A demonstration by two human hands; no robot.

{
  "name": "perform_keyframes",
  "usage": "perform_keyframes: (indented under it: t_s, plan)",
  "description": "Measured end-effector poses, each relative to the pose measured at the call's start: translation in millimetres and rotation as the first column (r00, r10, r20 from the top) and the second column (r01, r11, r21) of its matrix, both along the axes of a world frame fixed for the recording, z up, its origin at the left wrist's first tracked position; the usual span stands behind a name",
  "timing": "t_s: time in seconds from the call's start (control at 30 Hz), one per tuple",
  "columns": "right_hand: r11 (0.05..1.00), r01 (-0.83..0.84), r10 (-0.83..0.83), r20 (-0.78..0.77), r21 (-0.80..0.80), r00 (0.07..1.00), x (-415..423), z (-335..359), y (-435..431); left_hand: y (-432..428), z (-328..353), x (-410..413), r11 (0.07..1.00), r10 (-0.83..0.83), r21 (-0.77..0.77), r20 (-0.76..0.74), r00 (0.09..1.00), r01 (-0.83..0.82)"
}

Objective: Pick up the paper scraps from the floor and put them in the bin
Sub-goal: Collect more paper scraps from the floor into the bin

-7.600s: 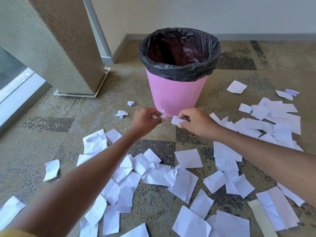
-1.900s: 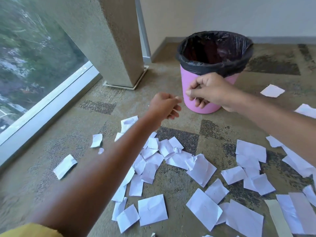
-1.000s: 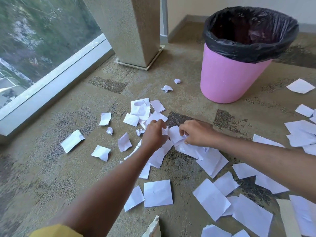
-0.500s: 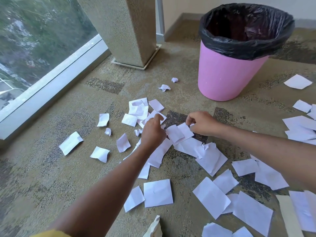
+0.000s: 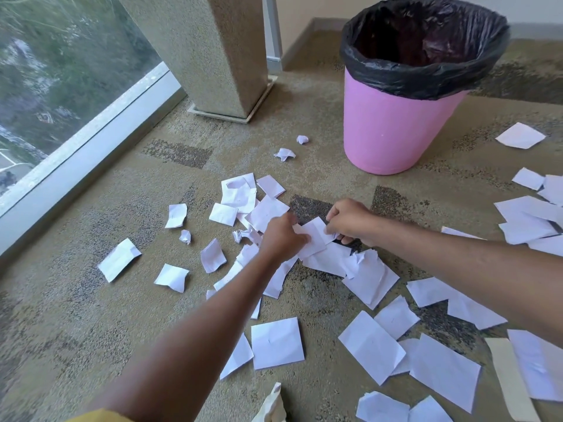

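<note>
Carpet (image 5: 91, 315) strewn with scraps (image 5: 277, 342); left hand (image 5: 281, 237) and right hand (image 5: 350, 222) pinch one sheet (image 5: 313, 236) (bin (image 5: 393, 132) beyond).

This looked like a corner of an office or some other commercial building, though that could not be told for sure. The floor was patterned carpet tile (image 5: 100, 315), a rough-coated column (image 5: 210, 50) stood on a base plate, and a floor-level window (image 5: 54, 74) in a pale frame looked down on greenery well below.
</note>
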State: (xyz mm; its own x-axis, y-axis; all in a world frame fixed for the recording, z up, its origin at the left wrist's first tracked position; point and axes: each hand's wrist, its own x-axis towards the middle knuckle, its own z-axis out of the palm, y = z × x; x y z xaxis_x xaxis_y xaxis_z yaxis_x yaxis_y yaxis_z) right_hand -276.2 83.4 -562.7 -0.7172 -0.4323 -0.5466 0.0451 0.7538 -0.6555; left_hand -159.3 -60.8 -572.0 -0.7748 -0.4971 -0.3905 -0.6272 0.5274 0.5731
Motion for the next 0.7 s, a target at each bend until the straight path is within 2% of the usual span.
perform_keyframes:
  t_s: [0.1,0.17,0.4,0.57,0.7]
  plan:
    - [0.999,0.036,-0.035,0.046,-0.023,0.998,0.0,-2.9,-4.6,4.6,-5.0,3.8,0.993,-0.08,-0.08,0.04,0.996,0.083]
    - [0.998,0.044,-0.04,0.101,-0.039,0.994,-1.3,-4.9,-6.3,6.0,-8.3,6.1,0.989,-0.081,-0.122,0.011,0.997,0.082]
    - [0.994,0.049,-0.031,0.18,-0.095,0.983,0.2,2.1,-8.1,1.7,-8.3,7.8,0.996,-0.013,-0.091,-0.117,0.993,0.002]
    - [0.985,-0.014,0.034,0.115,-0.169,0.993,-4.4,19.7,-9.7,-3.5,5.5,4.0,0.997,0.056,-0.03,-0.231,0.971,-0.064]
    - [0.963,0.006,-0.004,0.006,-0.269,1.0,-17.4,49.8,-10.0,-10.2,30.4,-6.9,0.994,0.097,-0.009,-0.344,0.934,-0.106]
